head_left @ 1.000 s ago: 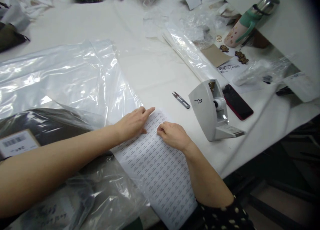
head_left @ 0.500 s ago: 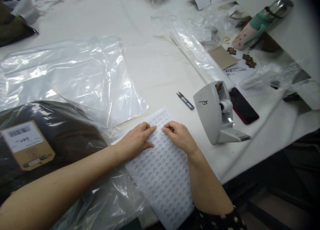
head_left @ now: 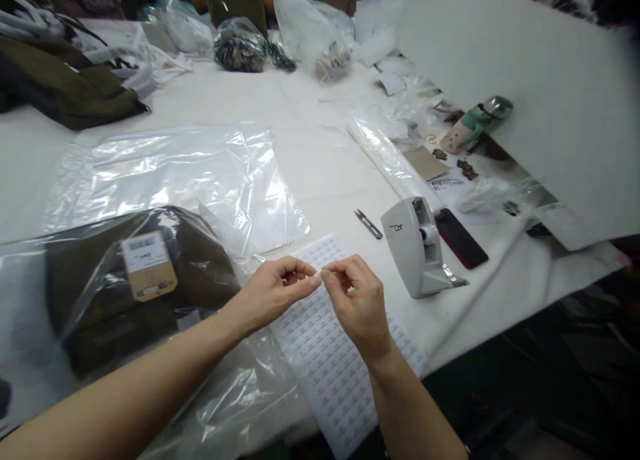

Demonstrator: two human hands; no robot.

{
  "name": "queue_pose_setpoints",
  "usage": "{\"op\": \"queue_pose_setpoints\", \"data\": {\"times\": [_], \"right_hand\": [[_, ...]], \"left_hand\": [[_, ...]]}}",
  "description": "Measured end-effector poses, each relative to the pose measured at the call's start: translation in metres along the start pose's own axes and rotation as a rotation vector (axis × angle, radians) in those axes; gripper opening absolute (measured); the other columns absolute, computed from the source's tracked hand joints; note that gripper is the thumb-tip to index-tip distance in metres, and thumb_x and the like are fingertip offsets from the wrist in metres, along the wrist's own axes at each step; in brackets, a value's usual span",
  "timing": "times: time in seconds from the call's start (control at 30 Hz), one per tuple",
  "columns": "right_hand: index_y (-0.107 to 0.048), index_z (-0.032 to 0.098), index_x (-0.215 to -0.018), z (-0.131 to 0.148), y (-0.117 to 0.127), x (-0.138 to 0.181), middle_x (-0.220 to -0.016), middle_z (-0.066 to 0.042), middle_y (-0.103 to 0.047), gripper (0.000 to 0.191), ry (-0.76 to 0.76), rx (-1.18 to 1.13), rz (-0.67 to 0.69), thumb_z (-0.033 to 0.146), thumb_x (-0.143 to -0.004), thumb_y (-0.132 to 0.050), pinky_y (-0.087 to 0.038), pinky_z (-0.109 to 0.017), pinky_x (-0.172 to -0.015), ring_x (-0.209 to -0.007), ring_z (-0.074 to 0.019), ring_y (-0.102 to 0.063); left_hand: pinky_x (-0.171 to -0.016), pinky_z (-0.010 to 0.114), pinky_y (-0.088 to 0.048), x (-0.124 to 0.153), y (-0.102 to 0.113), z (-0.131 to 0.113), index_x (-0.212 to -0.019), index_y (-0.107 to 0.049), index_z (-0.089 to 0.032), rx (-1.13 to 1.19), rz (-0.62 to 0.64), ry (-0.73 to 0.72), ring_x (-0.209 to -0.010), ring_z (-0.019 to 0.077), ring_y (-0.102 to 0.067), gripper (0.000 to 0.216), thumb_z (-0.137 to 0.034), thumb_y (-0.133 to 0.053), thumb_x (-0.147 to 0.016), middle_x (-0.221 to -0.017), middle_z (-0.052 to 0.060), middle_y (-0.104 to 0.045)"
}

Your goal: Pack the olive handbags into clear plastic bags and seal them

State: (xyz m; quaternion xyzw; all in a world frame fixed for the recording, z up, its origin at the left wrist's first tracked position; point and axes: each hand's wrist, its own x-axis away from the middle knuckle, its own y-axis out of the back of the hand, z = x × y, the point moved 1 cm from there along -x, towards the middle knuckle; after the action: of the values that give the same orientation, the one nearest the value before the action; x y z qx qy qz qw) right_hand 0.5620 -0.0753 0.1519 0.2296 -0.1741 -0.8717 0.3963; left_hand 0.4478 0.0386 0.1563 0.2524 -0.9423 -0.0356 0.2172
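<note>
My left hand (head_left: pixel 274 288) and my right hand (head_left: pixel 359 303) meet fingertip to fingertip above a white sheet (head_left: pixel 313 353) printed with rows of small labels. Thumb and forefinger of each hand are pinched together. A tiny white label (head_left: pixel 319 275) seems to be between the fingertips, mostly hidden by them. On the left, a dark olive item in a clear plastic bag (head_left: pixel 203 253) carries a tan and white tag with a barcode (head_left: pixel 149 267). Thread snips (head_left: pixel 369 225) lie beyond my right hand, beside a grey tape dispenser (head_left: pixel 407 247).
Clear plastic bags (head_left: pixel 175 173) lie flat on the white table. To the right are a phone (head_left: pixel 461 239), a thermos (head_left: pixel 475 127), brown card (head_left: pixel 425 162) and crumpled plastic. Olive bags (head_left: pixel 75 80) and wrapped bundles (head_left: pixel 240 45) sit at the back, near another person's arms.
My view has tilted up, showing more of the far table. My hands have come together from a small gap, and the left fingers have closed from spread to a pinch above the sheet.
</note>
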Motion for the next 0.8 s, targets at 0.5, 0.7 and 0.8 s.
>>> {"op": "queue_pose_setpoints", "data": {"times": [0.5, 0.7, 0.8], "right_hand": [[-0.049, 0.022, -0.122, 0.082, -0.012, 0.060, -0.092, -0.006, -0.053, 0.042, 0.435, -0.158, -0.158, 0.027, -0.082, -0.062, -0.051, -0.037, -0.073, -0.081, -0.0183, -0.054], [-0.060, 0.022, -0.109, 0.115, -0.017, 0.057, -0.102, -0.005, -0.055, 0.052, 0.332, -0.240, 0.312, 0.035, -0.063, -0.079, -0.047, -0.037, -0.085, -0.097, -0.0215, -0.053], [-0.066, 0.021, -0.083, 0.128, -0.027, 0.055, -0.085, -0.002, -0.056, 0.011, 0.299, -0.319, 0.330, 0.026, -0.074, -0.071, -0.047, -0.031, -0.076, -0.084, -0.0168, -0.056]], "left_hand": [[-0.054, 0.020, -0.037, 0.136, 0.019, -0.010, -0.079, -0.064, -0.018, -0.239, -0.385, -0.650, -0.062, 0.0079, -0.048, 0.004, -0.018, -0.061, -0.080, -0.071, -0.001, -0.053], [-0.056, 0.018, -0.038, 0.171, 0.045, -0.016, -0.077, -0.062, -0.017, -0.377, -0.388, -0.694, -0.062, 0.0066, -0.049, 0.005, -0.015, -0.059, -0.081, -0.073, -0.001, -0.055], [-0.057, 0.019, -0.039, 0.186, 0.055, -0.015, -0.076, -0.063, -0.017, -0.414, -0.371, -0.660, -0.063, 0.0076, -0.050, 0.007, -0.018, -0.058, -0.081, -0.071, -0.001, -0.055]]}}
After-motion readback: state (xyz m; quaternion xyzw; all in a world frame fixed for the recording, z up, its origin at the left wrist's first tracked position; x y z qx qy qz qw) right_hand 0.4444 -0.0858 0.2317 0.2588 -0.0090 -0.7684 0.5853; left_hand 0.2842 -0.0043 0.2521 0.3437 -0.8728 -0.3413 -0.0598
